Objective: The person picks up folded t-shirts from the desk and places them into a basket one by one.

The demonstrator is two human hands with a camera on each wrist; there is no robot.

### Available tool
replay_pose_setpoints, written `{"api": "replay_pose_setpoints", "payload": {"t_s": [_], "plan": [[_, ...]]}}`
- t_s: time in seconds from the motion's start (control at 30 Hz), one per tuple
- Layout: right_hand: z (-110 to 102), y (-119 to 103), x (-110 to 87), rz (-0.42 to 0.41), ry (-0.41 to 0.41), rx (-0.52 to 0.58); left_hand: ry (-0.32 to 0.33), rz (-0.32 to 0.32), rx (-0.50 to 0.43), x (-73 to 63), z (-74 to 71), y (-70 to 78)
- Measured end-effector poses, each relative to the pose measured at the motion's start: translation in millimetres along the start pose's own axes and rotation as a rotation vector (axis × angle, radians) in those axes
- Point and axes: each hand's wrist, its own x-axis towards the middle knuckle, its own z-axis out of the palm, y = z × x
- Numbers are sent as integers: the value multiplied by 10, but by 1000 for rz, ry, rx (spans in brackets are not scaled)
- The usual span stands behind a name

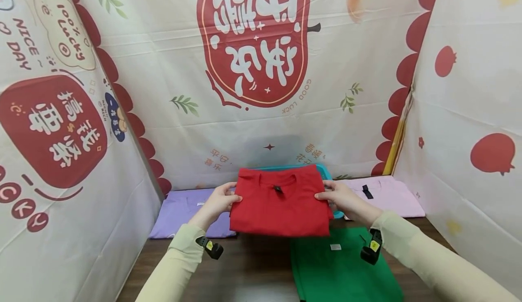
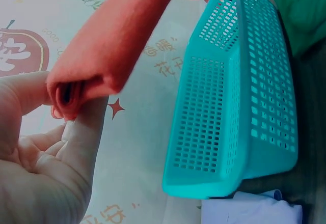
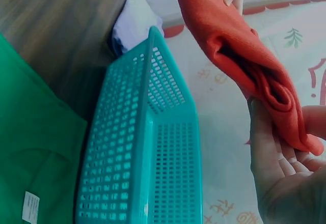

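Note:
A folded red T-shirt (image 1: 281,207), its neckline and dark label facing up, is held in the air between both hands. My left hand (image 1: 220,201) pinches its left edge, thumb on top and fingers beneath. At the opposite edge my right hand (image 1: 340,198) grips it the same way, and the rolled folds show in the right wrist view. Behind and below the shirt is a turquoise perforated basket (image 2: 237,107), mostly hidden by the shirt in the head view. Both wrist views show the basket's perforated inner walls.
A folded purple shirt (image 1: 175,213) lies on the dark wooden table (image 1: 244,266) at left. Folded pink shirt (image 1: 401,198) lies at back right, and a green shirt (image 1: 342,270) lies at front right. Printed cloth walls (image 1: 163,66) enclose the back and sides.

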Motion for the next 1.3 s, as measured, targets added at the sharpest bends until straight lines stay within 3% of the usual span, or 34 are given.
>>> {"api": "replay_pose_setpoints", "payload": {"t_s": [0.37, 0.57, 1.3], "plan": [[-147, -30, 170, 31, 22, 4, -10, -3, -36, 158, 44, 51], [-187, -63, 301, 41, 14, 23, 22, -15, -34, 249, 21, 86], [-405, -275, 578, 71, 70, 50, 31, -27, -65, 629, 67, 304]]}}
